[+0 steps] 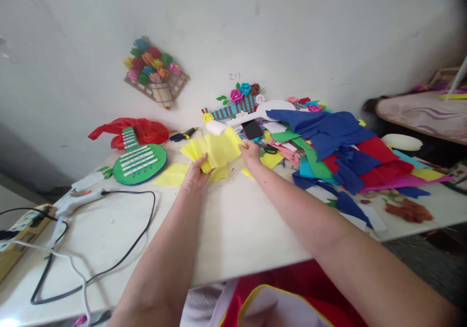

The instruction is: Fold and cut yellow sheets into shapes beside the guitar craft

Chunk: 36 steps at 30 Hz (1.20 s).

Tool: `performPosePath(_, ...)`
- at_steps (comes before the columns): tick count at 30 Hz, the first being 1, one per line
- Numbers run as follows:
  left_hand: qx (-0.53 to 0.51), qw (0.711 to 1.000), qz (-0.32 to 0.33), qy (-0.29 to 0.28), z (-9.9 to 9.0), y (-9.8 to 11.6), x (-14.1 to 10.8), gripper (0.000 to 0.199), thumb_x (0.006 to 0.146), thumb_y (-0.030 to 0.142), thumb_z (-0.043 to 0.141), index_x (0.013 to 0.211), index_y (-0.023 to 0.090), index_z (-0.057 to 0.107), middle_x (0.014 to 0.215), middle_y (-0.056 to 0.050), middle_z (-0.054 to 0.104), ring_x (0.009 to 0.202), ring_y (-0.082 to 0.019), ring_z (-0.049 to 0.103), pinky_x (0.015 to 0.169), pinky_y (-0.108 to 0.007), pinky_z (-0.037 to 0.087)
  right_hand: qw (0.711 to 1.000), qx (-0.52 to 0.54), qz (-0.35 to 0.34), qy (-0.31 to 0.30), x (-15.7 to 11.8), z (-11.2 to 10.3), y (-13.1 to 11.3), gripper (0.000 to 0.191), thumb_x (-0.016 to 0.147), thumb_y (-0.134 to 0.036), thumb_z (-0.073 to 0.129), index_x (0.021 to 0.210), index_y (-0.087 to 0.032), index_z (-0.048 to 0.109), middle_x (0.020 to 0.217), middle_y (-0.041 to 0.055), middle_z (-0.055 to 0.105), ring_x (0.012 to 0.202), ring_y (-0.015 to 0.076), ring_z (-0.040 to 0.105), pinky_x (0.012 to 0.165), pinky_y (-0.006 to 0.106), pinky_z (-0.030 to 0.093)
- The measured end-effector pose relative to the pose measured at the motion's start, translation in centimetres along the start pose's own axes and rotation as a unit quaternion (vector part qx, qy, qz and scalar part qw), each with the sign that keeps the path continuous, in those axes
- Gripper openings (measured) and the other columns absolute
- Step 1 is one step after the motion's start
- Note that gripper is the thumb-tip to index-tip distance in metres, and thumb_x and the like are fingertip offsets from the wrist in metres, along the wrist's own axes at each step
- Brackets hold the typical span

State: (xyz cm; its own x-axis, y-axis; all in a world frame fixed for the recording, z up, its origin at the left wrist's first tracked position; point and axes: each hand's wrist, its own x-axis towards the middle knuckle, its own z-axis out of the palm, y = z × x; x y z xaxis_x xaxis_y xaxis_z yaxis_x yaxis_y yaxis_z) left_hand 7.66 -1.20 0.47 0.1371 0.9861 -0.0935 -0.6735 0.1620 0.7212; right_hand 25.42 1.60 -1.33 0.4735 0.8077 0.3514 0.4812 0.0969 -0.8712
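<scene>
Between my two hands a sheet of yellow crepe paper [218, 148] is held up over the table, creased and partly folded. My left hand [199, 172] pinches its lower left part, thumb on top. At the right edge, my right hand [250, 153] grips it between thumb and fingers. Another yellow piece [168, 175] lies flat on the table, left of my left hand. To the left sits a green, round-bodied paper guitar shape [140, 161] with white strips across it. Black-handled scissors [270, 149] lie just right of my right hand.
A glue gun [80, 201] with a looping black cord lies at left, near a power strip [25, 234]. Pliers [184, 135] and a red plastic bag [138, 130] are behind. Blue cloth-like paper [324, 127] and coloured scraps heap at right, beside a phone [252, 129].
</scene>
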Motion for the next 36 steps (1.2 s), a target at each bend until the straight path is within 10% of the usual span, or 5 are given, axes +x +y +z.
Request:
performPosePath(18,0.112,0.992,0.065,-0.011,-0.5,-1.5,1.2,0.022,0.064,0.012,0.067,0.085,0.010,0.063,0.083,-0.010,0.069,0.081,-0.023,0.065,0.079,-0.036,0.053,0.973,-0.054,0.116,0.193,3.8,-6.9,2.6,0.031,0.079,-0.020,0.038,0.102,-0.013,0.058,0.095,0.0124,0.062,0.085,0.0237,0.057,0.074,0.034,0.042)
performPosePath(26,0.185,0.981,0.061,-0.012,-0.5,-2.4,1.6,0.023,0.064,0.018,0.068,0.085,0.011,0.062,0.076,-0.008,0.068,0.074,-0.021,0.065,0.069,-0.032,0.054,0.953,-0.082,-0.029,0.288,3.8,-6.1,2.9,0.034,0.071,-0.012,0.043,0.104,-0.013,0.052,0.110,0.0144,0.053,0.104,0.0240,0.045,0.087,0.039,0.034)
performPosePath(31,0.217,0.974,0.065,0.008,-0.2,-2.5,1.7,0.021,0.068,0.021,0.065,0.087,0.012,0.060,0.073,-0.006,0.067,0.070,-0.019,0.064,0.062,-0.028,0.053,0.958,-0.121,-0.071,0.250,3.2,-6.0,1.9,0.021,0.077,-0.019,0.044,0.094,-0.015,0.056,0.103,0.0121,0.056,0.098,0.0232,0.047,0.084,0.038,0.034)
performPosePath(36,0.237,0.968,0.086,-0.008,-0.3,-2.6,1.9,0.018,0.073,0.025,0.060,0.086,0.013,0.060,0.071,-0.004,0.065,0.067,-0.016,0.063,0.058,-0.025,0.050,0.983,-0.151,-0.076,0.075,2.2,-4.6,0.8,0.024,0.083,-0.031,0.042,0.087,-0.018,0.062,0.084,0.0058,0.065,0.082,0.0189,0.055,0.074,0.029,0.039)
